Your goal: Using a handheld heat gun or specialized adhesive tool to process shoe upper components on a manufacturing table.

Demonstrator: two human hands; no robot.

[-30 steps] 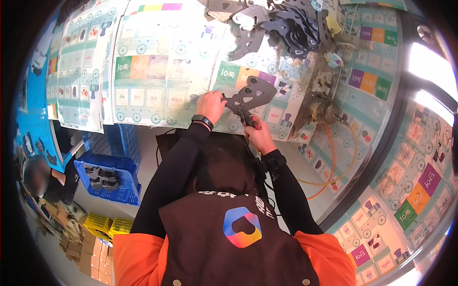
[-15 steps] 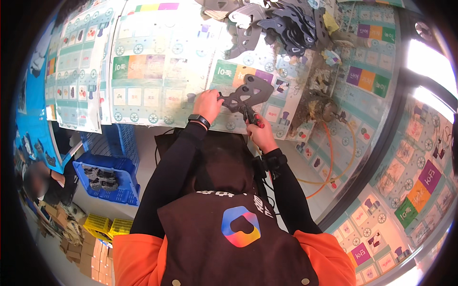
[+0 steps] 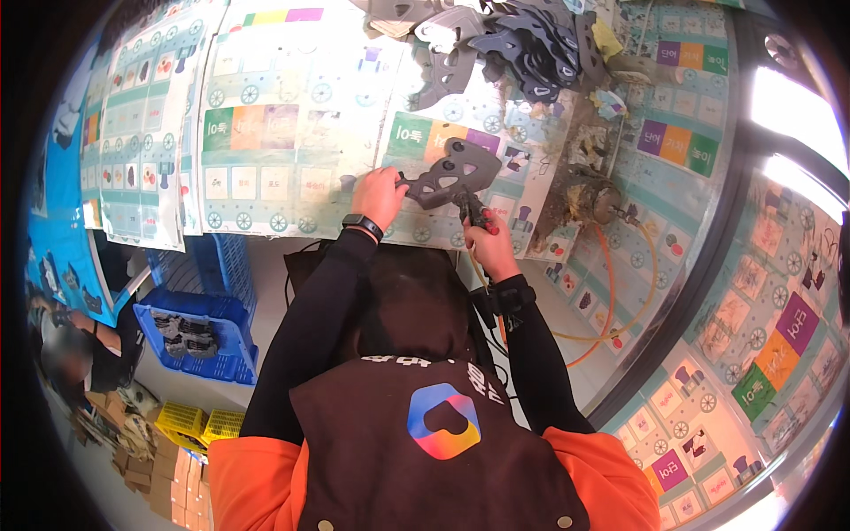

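A dark grey moulded plastic part (image 3: 469, 165) with several cut-outs lies over the table's near edge, tilted up to the right. My left hand (image 3: 379, 196) is closed on the narrow left end of that part, pinching it between thumb and fingers. In my right hand (image 3: 493, 246) is a black hand tool with red grips (image 3: 478, 215), which looks like nippers. Its dark head meets the lower edge of the part. Its jaws are too dark and small to make out.
A pile of similar dark grey parts (image 3: 536, 49) lies at the table's far side. On the right are a grimy metal fixture (image 3: 591, 199) and an orange hose (image 3: 611, 283). A blue basket (image 3: 235, 341) holds grey pieces at left; another person (image 3: 75, 341) is beyond it.
My right hand and the tool have shifted slightly right and tipped against the part. The part has moved slightly left with my left hand, which still holds it.
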